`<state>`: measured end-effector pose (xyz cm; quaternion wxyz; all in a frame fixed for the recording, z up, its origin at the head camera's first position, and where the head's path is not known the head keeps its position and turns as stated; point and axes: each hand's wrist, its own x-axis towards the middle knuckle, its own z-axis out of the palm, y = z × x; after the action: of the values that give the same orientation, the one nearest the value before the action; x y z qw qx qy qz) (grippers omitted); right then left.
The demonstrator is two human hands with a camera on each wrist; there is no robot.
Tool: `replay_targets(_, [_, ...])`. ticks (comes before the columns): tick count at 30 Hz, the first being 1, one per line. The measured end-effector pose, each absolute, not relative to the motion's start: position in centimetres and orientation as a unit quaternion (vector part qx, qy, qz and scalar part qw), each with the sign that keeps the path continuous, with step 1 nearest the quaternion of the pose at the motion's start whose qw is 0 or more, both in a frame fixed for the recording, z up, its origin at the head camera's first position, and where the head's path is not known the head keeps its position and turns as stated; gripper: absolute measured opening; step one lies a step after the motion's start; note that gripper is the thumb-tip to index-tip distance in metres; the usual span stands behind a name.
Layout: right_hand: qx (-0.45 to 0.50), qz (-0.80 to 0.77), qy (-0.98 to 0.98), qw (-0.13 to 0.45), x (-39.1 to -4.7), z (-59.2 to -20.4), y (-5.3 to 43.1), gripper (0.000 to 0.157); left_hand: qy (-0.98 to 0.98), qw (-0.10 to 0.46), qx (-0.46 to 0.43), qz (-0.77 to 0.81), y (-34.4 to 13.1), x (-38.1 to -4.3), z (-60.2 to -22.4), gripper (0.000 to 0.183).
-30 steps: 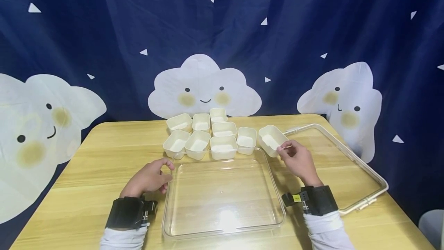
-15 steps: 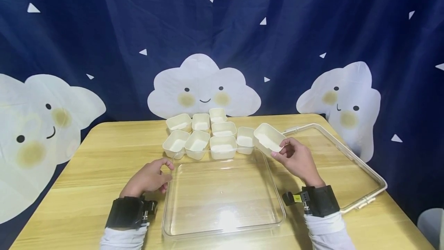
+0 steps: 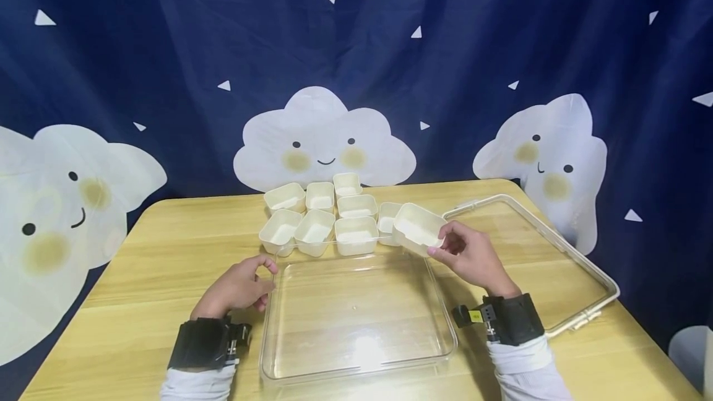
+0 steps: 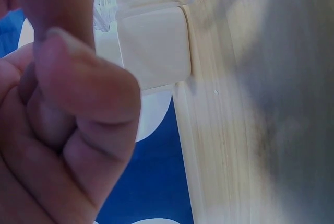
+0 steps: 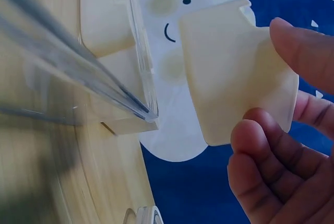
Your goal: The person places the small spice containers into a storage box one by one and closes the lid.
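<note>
The right hand (image 3: 473,258), grip clamped on a cream tub (image 3: 416,228), is carrying it leftward, so it is now hovering by the far right corner of the clear box (image 3: 356,311), toward the desk's (image 3: 133,302) far edge, while the left hand (image 3: 238,286) is resting beside the box, thumb and forefinger apart.

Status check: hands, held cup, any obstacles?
Right hand grips tilted cup. Left hand at left side of box. Possibly in the way: other cups behind box.

A curtained-off workspace is seen: the table (image 3: 139,277) is backed at its far edge by a cloud-printed curtain (image 3: 367,60).
</note>
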<state>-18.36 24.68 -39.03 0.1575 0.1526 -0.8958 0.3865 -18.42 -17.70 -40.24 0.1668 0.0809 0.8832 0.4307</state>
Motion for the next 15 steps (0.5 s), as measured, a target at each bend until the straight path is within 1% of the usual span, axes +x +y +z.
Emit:
replay_targets(10, [0.18, 0.384, -0.895, 0.138, -18.2, -38.75, 24.54, 0.024, 0.885, 0.164, 0.077, 0.428, -17.7, -18.31, -40.09, 0.024])
replay_targets(15, [0.19, 0.387, -0.895, 0.113, -18.12, -38.92, 24.59, 0.024, 0.888, 0.161, 0.078, 0.424, -17.62, -18.42, -40.12, 0.024])
